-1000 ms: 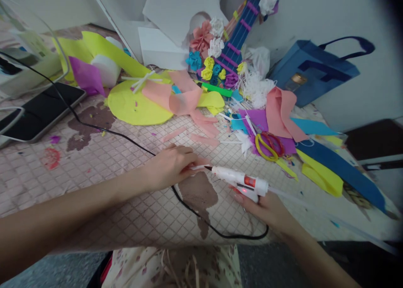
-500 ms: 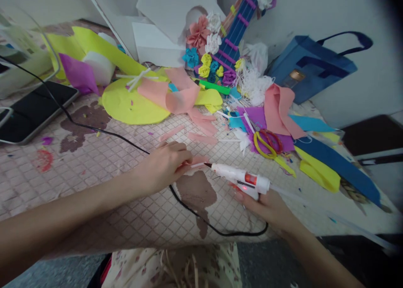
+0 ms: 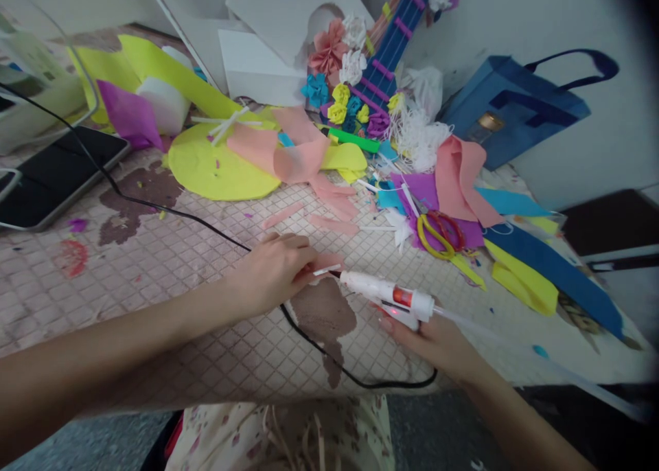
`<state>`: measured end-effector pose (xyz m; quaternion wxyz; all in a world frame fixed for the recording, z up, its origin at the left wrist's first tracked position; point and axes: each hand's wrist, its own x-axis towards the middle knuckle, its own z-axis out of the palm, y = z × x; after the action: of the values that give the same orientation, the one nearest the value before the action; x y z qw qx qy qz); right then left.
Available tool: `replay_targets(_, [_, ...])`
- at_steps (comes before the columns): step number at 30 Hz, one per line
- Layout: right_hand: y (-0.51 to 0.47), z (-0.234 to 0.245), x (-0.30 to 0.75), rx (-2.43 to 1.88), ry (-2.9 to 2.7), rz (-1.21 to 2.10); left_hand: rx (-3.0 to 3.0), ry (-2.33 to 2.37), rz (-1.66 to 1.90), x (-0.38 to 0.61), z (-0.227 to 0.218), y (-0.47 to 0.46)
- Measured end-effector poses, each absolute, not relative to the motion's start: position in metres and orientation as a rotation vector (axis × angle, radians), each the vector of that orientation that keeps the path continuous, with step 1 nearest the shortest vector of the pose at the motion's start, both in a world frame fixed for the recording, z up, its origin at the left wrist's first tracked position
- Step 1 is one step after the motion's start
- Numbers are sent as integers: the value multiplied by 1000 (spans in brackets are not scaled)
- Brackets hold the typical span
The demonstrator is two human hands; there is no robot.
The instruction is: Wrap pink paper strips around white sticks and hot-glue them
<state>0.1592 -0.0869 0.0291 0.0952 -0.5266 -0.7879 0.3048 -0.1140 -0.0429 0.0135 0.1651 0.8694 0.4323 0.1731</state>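
My right hand [image 3: 437, 340] grips a white glue gun [image 3: 386, 296] with an orange window, its nozzle pointing left. The nozzle tip meets a thin white stick and a pink paper strip [image 3: 325, 263] pinched in my left hand [image 3: 272, 272]. Both hands rest low over the pink checked tablecloth [image 3: 180, 272]. The gun's black cord [image 3: 154, 210] loops under my left forearm and runs off to the far left. A clear glue stick trails from the back of the gun toward the right.
Behind the hands lie cut pink strips [image 3: 309, 220], yellow paper [image 3: 216, 169], yellow-and-red scissors [image 3: 437, 234], and blue, purple and pink sheets. Paper flowers [image 3: 340, 79] on a blue board, a blue bag [image 3: 515, 114] and a dark tablet [image 3: 51, 176] stand further back.
The glue gun nozzle has stayed against the stick in my left hand; both hands shifted only slightly, and the camera moved a little.
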Motion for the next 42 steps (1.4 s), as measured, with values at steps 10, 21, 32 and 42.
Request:
replay_targets(10, [-88,32,146,-1418,-2375,849,2355,1236,453,-116,14,-44])
replay_targets(21, [-84,36,130,-1361,-2364,931,2252,1209,495,-119,7,-37])
replay_targets(32, [-86,35,126,-1363,-2349,1009,2166,1107,454,-122,12,-30])
replay_targets(42, [-87,32,124,-1354,-2359,1009,2184,1110,447,-123,11,-29])
